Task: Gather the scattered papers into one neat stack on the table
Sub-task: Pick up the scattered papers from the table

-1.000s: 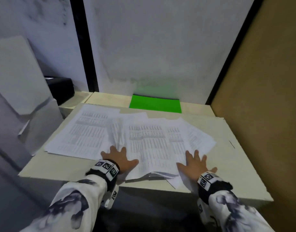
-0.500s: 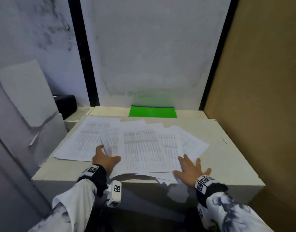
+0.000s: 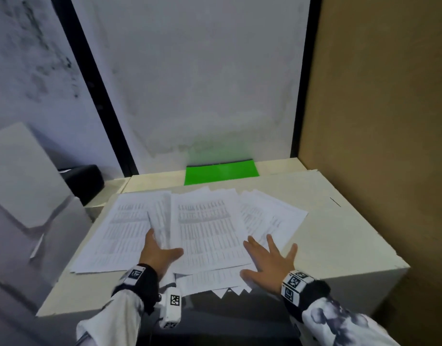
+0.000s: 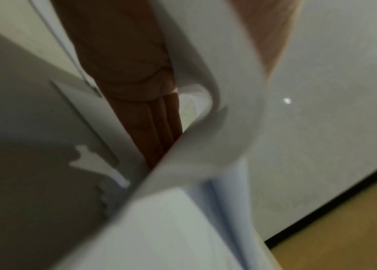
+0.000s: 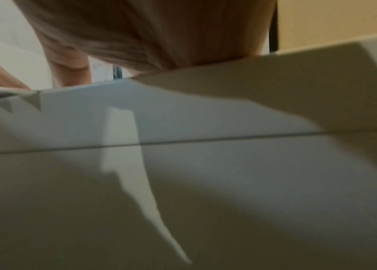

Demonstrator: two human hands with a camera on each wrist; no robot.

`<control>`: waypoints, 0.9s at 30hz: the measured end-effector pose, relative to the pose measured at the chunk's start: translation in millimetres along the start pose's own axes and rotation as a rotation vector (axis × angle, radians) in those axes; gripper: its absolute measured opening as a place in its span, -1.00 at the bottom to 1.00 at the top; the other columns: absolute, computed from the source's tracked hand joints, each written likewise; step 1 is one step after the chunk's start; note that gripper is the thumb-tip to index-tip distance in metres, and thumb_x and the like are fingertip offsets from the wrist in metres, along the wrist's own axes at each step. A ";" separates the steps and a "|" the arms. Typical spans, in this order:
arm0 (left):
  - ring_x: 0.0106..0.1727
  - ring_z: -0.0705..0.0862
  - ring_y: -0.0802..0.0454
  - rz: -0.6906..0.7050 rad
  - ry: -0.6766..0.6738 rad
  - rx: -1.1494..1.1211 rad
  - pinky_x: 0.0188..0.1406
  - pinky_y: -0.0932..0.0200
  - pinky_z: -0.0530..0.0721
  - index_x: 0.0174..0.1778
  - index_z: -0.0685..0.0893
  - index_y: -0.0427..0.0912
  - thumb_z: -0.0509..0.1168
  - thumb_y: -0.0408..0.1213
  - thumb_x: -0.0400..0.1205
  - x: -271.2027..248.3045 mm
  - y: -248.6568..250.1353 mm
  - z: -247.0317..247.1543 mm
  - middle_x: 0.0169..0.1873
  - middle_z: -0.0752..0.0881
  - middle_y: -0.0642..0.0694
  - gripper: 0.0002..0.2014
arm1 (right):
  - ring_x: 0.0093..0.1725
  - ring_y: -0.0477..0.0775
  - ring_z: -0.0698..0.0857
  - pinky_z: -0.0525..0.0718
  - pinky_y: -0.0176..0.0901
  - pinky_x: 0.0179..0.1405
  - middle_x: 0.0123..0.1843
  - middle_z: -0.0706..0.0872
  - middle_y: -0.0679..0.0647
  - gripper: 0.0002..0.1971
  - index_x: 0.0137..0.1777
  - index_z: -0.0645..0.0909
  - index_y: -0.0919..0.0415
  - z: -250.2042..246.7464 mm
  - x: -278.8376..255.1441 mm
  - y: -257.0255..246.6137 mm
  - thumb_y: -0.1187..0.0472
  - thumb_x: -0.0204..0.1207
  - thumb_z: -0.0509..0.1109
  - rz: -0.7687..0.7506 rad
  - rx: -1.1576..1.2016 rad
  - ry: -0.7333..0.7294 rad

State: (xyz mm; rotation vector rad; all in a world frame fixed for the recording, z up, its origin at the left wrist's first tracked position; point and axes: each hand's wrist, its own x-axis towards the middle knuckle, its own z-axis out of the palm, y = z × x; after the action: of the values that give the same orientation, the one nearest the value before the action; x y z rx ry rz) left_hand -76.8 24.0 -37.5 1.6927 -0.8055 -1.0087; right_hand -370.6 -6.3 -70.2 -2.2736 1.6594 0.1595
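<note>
Papers (image 3: 207,228) lie fanned across the near half of the table (image 3: 340,236), overlapping one another, with several corners poking past the table's front edge. We see the left hand (image 3: 157,253) slipped in among the sheets left of the middle printed page, thumb lying on top of that page and fingers underneath; the left wrist view is blurred, but a sheet seems to curl over those fingers (image 4: 155,124). The right hand (image 3: 267,263) lies flat with fingers spread and straight, pressing the papers' right side near the front edge. Behind the papers, a green sheet (image 3: 221,172) rests against the wall.
</note>
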 end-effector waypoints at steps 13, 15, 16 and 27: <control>0.06 0.86 -0.33 -0.062 -0.158 -0.123 -0.07 -0.17 0.86 0.32 0.69 -0.29 0.46 -0.60 0.55 9.2 0.2 -4.5 0.14 0.85 -0.34 -0.59 | 0.78 0.17 -0.36 -0.54 0.72 0.40 0.79 -0.27 -0.32 -0.27 0.73 -0.16 -0.39 -5.8 -9.7 2.2 -0.40 0.57 -0.04 -0.102 0.004 -0.015; 0.05 0.86 -0.25 -0.014 -0.149 -0.066 -0.16 -0.03 0.84 0.37 0.65 -0.27 0.46 -0.62 0.54 2.6 2.8 1.1 0.16 0.84 -0.30 -0.53 | 0.79 0.14 -0.35 -0.52 0.72 0.42 0.79 -0.28 -0.30 -0.29 0.72 -0.13 -0.40 -6.7 -10.9 2.4 -0.38 0.58 -0.04 -0.114 0.020 -0.005; 0.05 0.86 -0.19 0.018 -0.151 -0.042 -0.21 0.04 0.83 0.37 0.64 -0.23 0.45 -0.63 0.53 -1.9 5.9 4.9 0.16 0.84 -0.27 -0.51 | 0.79 0.12 -0.33 -0.51 0.72 0.44 0.80 -0.28 -0.29 -0.29 0.73 -0.13 -0.39 -6.5 -10.9 2.5 -0.38 0.58 -0.04 -0.115 0.028 0.005; 0.23 0.82 -0.29 0.348 -0.405 -0.098 0.16 -0.35 0.78 0.46 0.56 -0.05 0.48 -0.55 0.55 -42.4 106.3 -13.7 0.26 0.81 -0.22 -0.42 | 0.73 0.11 0.30 -0.33 0.35 0.72 0.61 0.52 -0.15 -0.16 0.70 0.22 -0.13 -32.6 -3.3 -1.1 -0.47 0.47 0.23 0.063 1.056 0.135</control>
State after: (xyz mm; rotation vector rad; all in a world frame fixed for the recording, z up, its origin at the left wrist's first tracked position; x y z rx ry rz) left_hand -89.2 33.0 76.8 1.2225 -1.2423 -1.1360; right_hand -373.8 -13.5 -38.4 -1.4299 1.3607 -0.7035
